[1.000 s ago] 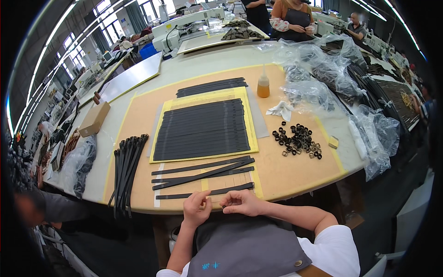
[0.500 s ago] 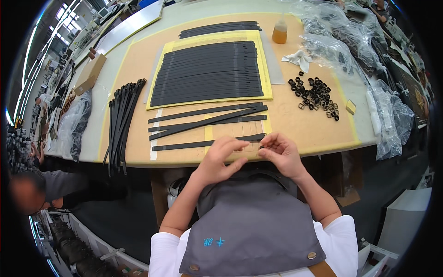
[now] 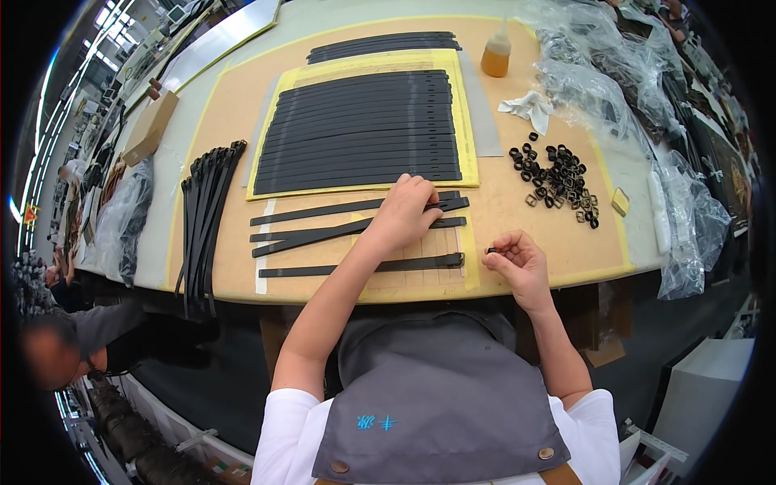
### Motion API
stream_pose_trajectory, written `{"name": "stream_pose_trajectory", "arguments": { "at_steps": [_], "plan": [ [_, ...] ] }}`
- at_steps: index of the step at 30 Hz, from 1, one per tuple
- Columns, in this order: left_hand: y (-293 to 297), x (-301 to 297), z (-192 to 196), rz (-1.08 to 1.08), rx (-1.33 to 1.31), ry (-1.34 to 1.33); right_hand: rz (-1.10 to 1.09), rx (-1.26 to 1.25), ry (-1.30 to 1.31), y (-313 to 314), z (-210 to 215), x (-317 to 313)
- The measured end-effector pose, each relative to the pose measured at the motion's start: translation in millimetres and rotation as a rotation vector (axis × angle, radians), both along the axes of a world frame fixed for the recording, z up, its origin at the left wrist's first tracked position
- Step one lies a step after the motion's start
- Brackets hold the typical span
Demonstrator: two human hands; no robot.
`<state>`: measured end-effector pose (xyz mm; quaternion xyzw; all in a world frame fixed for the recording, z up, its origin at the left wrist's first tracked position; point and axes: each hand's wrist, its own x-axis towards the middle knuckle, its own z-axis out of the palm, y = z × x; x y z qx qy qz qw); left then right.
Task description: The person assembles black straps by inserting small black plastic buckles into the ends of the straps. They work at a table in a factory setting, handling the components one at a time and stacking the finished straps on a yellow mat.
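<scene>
My left hand (image 3: 410, 208) reaches over the middle of the table, fingers closed on the right part of a black strap (image 3: 319, 234) that lies slantwise across another one. Its fingertips partly hide the strap there. A small black loop (image 3: 490, 250) is pinched between the thumb and fingers of my right hand (image 3: 521, 267), right of the strap ends and above the table. Nearest the table's front edge lies a single black strap (image 3: 356, 267), with a thicker band around its right end. Another black strap (image 3: 307, 212) lies along the far side of the loose group.
A yellow-edged board (image 3: 263, 182) carries rows of black straps. More hang in a bundle (image 3: 206, 210) over the front edge at left. Loose black loops (image 3: 558, 174) lie at right, near a white cloth (image 3: 529, 107) and a bottle of amber liquid (image 3: 495, 56). Plastic wrap (image 3: 687, 218) lines the right side.
My left hand has moved away from the nearest strap's end, up to the slanting strap. My right hand has shifted right and slightly down, with a small black loop now visible in its fingers.
</scene>
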<state>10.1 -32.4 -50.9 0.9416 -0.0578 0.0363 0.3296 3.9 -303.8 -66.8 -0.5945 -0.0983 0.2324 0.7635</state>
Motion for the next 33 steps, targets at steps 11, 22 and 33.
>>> {"name": "stream_pose_trajectory", "arguments": {
  "at_steps": [11,22,33],
  "plan": [
    [19,-2,31,0.048,-0.173,0.136,0.004,-0.065,0.039,37,7,55],
    [30,-36,57,-0.043,-0.325,-0.031,0.179,0.213,0.292,64,16,53],
    [28,-32,50,-0.118,-0.279,-0.07,0.129,0.136,0.156,74,16,41]
  ]
}}
